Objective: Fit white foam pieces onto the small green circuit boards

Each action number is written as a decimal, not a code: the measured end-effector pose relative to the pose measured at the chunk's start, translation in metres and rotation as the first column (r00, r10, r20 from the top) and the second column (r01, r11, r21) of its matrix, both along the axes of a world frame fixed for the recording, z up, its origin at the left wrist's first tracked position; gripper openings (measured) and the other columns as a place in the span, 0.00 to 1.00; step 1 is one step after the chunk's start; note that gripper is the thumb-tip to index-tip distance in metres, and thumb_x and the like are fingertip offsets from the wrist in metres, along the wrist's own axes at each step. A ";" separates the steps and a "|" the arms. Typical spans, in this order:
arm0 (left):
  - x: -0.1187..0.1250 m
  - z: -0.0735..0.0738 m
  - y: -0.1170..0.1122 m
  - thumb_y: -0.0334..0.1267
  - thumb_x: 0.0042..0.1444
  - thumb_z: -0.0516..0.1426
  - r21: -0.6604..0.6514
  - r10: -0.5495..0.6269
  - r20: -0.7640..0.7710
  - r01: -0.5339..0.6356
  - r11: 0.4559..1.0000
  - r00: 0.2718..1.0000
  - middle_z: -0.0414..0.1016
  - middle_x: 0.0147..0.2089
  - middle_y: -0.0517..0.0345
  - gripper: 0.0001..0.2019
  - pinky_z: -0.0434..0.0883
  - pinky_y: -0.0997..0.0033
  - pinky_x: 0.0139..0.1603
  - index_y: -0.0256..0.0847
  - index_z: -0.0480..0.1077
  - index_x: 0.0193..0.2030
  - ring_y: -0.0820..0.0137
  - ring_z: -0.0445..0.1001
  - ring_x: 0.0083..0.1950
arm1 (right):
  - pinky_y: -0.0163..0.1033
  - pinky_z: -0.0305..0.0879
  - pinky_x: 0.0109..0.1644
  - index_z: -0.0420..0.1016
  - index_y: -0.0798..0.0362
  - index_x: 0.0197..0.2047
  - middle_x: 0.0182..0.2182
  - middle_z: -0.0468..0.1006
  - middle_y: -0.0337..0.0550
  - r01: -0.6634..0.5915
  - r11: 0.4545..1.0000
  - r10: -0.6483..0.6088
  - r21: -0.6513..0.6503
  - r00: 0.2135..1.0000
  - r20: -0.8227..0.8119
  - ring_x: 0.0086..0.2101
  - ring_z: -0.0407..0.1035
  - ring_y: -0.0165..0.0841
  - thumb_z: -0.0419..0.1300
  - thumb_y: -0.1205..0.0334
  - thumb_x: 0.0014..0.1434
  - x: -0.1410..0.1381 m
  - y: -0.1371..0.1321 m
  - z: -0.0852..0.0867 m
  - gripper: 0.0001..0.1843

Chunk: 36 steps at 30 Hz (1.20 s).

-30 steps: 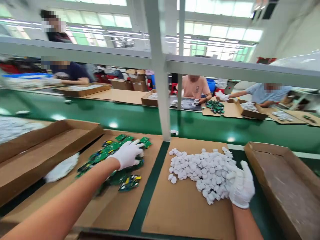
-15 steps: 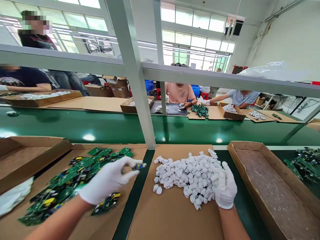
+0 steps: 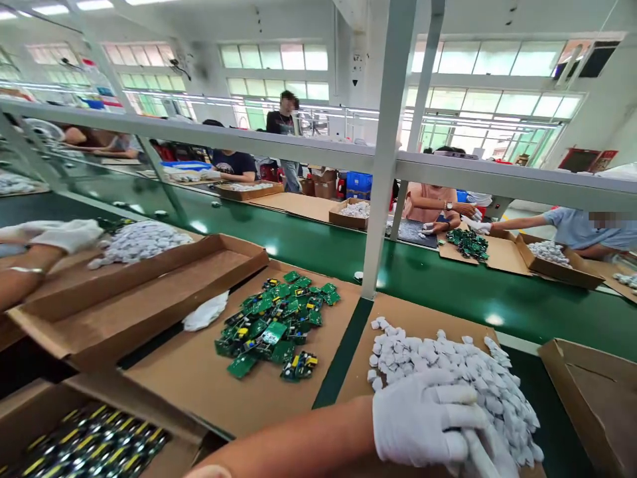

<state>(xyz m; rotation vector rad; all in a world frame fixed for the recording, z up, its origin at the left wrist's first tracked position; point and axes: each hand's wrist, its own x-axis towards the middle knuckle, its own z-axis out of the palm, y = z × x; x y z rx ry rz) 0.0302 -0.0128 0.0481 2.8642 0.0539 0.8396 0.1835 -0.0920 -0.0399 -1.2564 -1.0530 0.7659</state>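
Touching right hand [image 3: 492,455], left hand [image 3: 423,418] half-curled by white pieces [image 3: 448,355]; cannot tell whether either grips anything.

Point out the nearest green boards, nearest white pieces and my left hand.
Green boards [image 3: 273,332]: head view, middle of the pile.
White pieces [image 3: 468,362]: head view, uncovered part of the heap.
Left hand [image 3: 423,417]: head view, back of the white glove.
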 end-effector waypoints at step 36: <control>0.002 -0.062 -0.018 0.45 0.44 0.63 -0.841 -0.184 0.167 0.042 -0.539 0.969 0.75 0.30 0.51 0.17 0.64 0.78 0.25 0.38 0.62 0.34 0.67 0.75 0.31 | 0.46 0.63 0.44 0.72 0.52 0.33 0.30 0.75 0.46 0.427 0.901 -0.191 -0.075 0.546 0.816 0.36 0.68 0.41 0.59 0.61 0.51 0.099 -0.051 -0.017 0.05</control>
